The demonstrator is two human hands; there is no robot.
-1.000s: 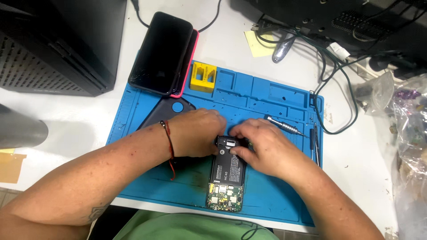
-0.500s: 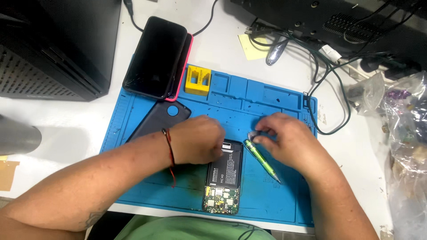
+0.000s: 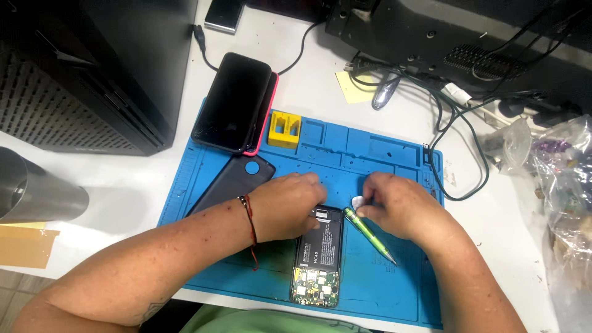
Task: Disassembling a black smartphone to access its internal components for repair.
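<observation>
Since half a second ago, the right hand (image 3: pixel 401 206) has drawn back slightly, now pinching a small white plastic pick (image 3: pixel 357 202) at the phone's upper corner. At a workbench, a wide blue silicone repair mat (image 3: pixel 394 296) carries the job; a black opened phone with exposed battery and circuit board (image 3: pixel 319 259) lies at its centre. The left hand (image 3: pixel 290 203) presses flat on its top end, fingers closed down. A slim green screwdriver (image 3: pixel 369 234) rests just beside. Steady pressure and a shallow pick angle would serve best.
</observation>
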